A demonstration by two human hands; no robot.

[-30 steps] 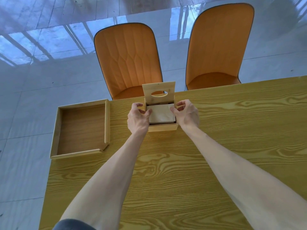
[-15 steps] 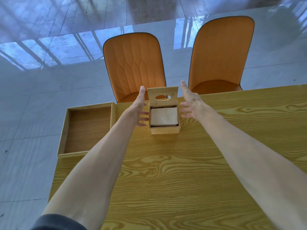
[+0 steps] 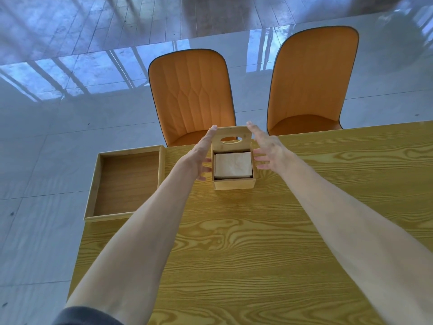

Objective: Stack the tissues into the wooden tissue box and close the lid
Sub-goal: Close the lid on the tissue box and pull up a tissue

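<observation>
A small wooden tissue box [image 3: 234,183] stands near the table's far edge. A flat stack of pale tissues [image 3: 233,165] fills it. Its hinged lid [image 3: 233,137], with an oval slot, stands upright at the back. My left hand [image 3: 202,154] is at the box's left side, fingers spread, its top fingertip at the lid's upper left corner. My right hand [image 3: 267,147] is at the right side, fingers spread, its top fingertip by the lid's upper right corner. Neither hand holds anything.
An empty shallow wooden tray [image 3: 92,181] lies at the table's left end, overhanging the edge. Two orange chairs [image 3: 194,95] [image 3: 314,78] stand beyond the far edge. The wood-grain table [image 3: 234,242] stretches toward me, above a glossy tiled floor.
Both hands have left the box's sides, opened their fingers and risen to the lid's upper corners. The view has tilted, so the box sits lower in frame.
</observation>
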